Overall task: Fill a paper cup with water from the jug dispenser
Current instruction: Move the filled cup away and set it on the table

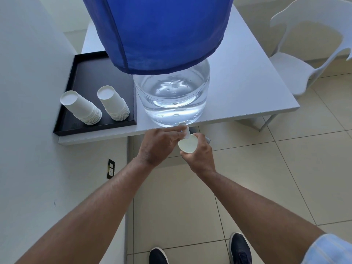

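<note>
A clear water jug [172, 96] under a blue cloth cover [156, 31] stands at the front edge of the white table [247, 88]. Its white tap [185, 131] sticks out past the edge. My left hand [158, 144] grips the tap from the left. My right hand [199, 155] holds a white paper cup [187, 144] upright just below the spout. The cup's inside looks pale; I cannot tell how much water is in it.
A black tray [87, 73] on the table's left holds two stacks of upside-down paper cups [81, 107] [114, 103]. A wall [28, 92] with a socket [110, 168] runs along the left. A white chair [308, 54] stands at the right on the tiled floor.
</note>
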A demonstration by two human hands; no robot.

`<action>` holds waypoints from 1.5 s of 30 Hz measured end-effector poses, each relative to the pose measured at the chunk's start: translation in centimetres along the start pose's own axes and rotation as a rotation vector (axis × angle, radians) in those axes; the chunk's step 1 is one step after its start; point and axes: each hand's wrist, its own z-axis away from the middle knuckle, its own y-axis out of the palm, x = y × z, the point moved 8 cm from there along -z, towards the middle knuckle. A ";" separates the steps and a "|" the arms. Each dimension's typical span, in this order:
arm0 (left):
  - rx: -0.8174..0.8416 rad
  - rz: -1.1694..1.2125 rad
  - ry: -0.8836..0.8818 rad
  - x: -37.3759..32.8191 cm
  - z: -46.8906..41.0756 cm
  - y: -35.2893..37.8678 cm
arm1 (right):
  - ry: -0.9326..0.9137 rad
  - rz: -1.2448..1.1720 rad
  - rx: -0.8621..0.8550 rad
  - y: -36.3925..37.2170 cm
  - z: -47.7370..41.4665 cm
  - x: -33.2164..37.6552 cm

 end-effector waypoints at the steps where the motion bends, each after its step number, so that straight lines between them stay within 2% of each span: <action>1: -0.004 0.008 -0.004 0.0 0.0 0.0 | 0.002 0.000 0.001 -0.1 0.0 -0.1; 9: 0.023 0.031 -0.075 0.5 0.5 0.6 | 0.012 -0.004 -0.004 -1.8 0.3 -0.7; 15: 0.097 0.090 -0.244 1.0 1.2 1.0 | 0.012 0.008 -0.055 -5.5 0.5 -1.1; 20: 0.091 0.111 -0.316 0.9 1.4 0.9 | -0.019 0.017 -0.123 -9.5 -0.3 -0.5; 32: 0.055 0.168 -0.377 1.5 2.3 1.6 | -0.019 -0.020 -0.245 -14.7 -6.2 1.6; 45: 0.054 0.179 -0.369 1.6 2.3 1.6 | 0.014 0.016 -0.254 -13.4 -11.9 1.6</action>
